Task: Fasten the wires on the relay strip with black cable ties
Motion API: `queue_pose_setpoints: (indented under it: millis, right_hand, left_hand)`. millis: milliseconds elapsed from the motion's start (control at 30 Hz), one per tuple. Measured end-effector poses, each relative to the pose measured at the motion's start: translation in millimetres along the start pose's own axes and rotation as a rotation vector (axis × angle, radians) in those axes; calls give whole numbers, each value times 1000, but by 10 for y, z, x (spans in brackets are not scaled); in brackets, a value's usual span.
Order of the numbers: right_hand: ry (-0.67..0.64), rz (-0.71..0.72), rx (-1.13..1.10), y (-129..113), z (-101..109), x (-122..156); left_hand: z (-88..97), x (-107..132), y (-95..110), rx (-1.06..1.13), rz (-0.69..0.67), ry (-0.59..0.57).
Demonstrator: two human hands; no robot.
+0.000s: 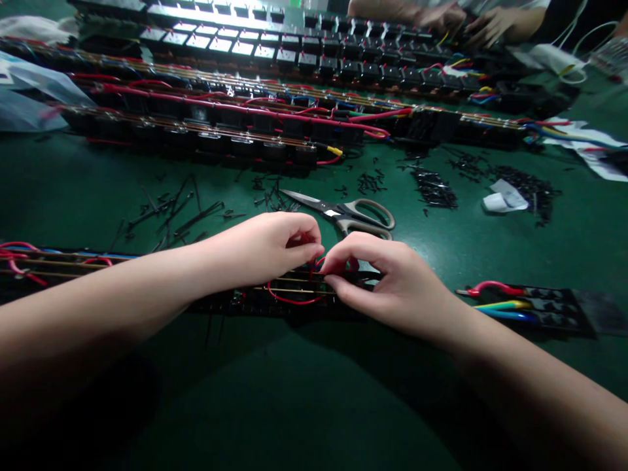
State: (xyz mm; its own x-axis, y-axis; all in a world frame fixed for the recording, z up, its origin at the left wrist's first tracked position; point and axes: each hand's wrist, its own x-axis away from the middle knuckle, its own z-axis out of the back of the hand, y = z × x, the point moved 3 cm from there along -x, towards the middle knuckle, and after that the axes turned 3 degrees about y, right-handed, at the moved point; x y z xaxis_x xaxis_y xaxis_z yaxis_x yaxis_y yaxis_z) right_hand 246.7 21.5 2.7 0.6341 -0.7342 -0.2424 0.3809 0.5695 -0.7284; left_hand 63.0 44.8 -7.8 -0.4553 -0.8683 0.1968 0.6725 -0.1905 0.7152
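Note:
A long dark wired strip [294, 285] with brass-coloured rails lies across the green table in front of me. Over its middle, my left hand [279, 243] is closed, thumb and curled fingers pinched on a thin red wire [311, 267]. Close beside it, my right hand [387, 275] is also closed in a pinch at the rails; what sits between its fingertips is too small to make out. A loop of red wire [294, 301] curves over the strip just below the hands. Scissors [338, 212] with grey-and-black handles lie just beyond my fingers.
Loose black cable ties [171, 212] lie beyond my left forearm, with cut black bits [434, 188] and a crumpled white scrap [503, 197] at right. More wired strips [235, 111] fill the back. Thick coloured leads [505, 306] end the strip. A co-worker's hands [471, 23] are at top right.

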Motion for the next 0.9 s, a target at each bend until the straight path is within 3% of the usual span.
queue_pose_setpoints:
  millis: [267, 467, 900]
  right_hand:
    - [84, 38, 59, 11, 6, 17]
    - [152, -30, 38, 30, 3, 27]
    - [171, -47, -69, 44, -12, 12]
  left_hand:
    - [4, 29, 11, 43, -21, 8]
    - [17, 62, 49, -32, -77, 30]
    - [3, 95, 136, -257, -225, 79]
